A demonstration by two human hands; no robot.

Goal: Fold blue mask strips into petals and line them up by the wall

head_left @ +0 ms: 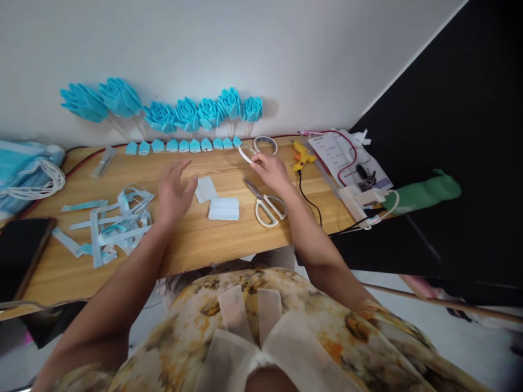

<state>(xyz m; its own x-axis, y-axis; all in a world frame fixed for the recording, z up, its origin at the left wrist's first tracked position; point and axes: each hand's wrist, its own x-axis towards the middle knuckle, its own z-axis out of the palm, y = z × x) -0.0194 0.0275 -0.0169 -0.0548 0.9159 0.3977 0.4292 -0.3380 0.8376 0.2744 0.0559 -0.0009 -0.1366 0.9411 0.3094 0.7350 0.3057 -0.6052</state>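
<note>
My right hand (273, 170) is closed on a white tape ring (245, 153) near the back of the wooden table (192, 239). A second tape roll (265, 145) lies just behind it. My left hand (175, 190) hovers open above the table, fingers spread, holding nothing. Between the hands lie small pale blue folded pieces (223, 208) and a white piece (206, 189). White-handled scissors (265, 204) rest just below my right hand.
Blue fabric roses (186, 113) lean on the wall above a row of small blue folded pieces (183, 145). Cut blue strips (112, 223) lie left, masks (24, 169) far left, a dark tablet (18, 253). Yellow glue gun (301, 156), papers and power strip (359, 198) sit right.
</note>
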